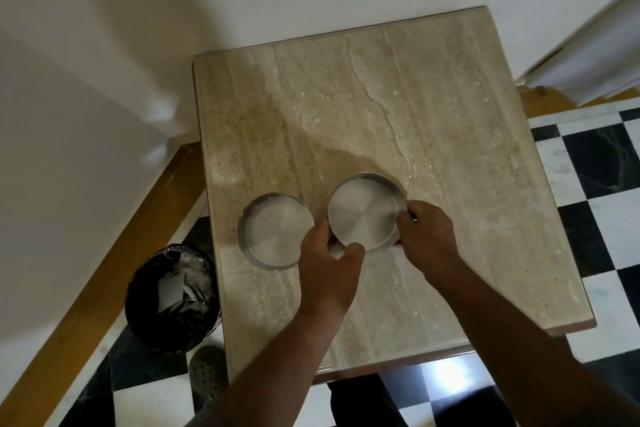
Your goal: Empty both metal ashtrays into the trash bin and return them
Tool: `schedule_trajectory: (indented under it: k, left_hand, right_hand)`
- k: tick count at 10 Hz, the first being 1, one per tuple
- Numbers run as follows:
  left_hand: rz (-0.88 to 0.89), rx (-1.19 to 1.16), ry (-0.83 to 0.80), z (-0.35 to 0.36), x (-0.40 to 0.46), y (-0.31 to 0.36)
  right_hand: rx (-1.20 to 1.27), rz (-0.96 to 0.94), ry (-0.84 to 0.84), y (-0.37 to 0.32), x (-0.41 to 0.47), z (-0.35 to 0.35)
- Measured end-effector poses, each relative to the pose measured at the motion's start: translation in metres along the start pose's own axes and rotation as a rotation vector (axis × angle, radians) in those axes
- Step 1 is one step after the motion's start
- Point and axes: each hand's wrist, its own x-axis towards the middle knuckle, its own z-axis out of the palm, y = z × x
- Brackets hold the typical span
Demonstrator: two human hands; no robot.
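Note:
Two round metal ashtrays sit side by side on a beige marble table (398, 97). The left ashtray (275, 230) rests alone on the tabletop, its inside bare. Both hands grip the right ashtray (363, 211), whose inside also looks bare. My left hand (329, 263) holds its near-left rim between thumb and fingers. My right hand (427, 237) pinches its right rim. I cannot tell whether this ashtray touches the table. The trash bin (173, 295), lined with a black bag and holding crumpled paper, stands on the floor left of the table.
A white wall and a wooden baseboard (104, 270) run along the left, behind the bin. The floor is black-and-white checkered tile (588, 166). A green perforated shoe (204, 371) shows near the bin. White fabric (588, 62) hangs at the upper right.

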Motion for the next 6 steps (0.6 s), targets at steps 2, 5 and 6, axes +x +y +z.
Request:
schedule_trajectory:
  k: [2, 5, 6]
  left_hand:
    - [-0.02, -0.006, -0.006, 0.009, -0.001, -0.009]
    - [-0.027, 0.09, -0.097, 0.002, -0.004, -0.024]
    - [-0.04, 0.212, -0.044, -0.013, -0.013, -0.021]
  right_hand:
    - [-0.075, -0.009, -0.023, 0.001, 0.009, 0.005]
    - [-0.12, -0.038, -0.045, -0.002, 0.004, 0.006]
    - [-0.15, -0.024, -0.034, -0.008, -0.008, 0.003]
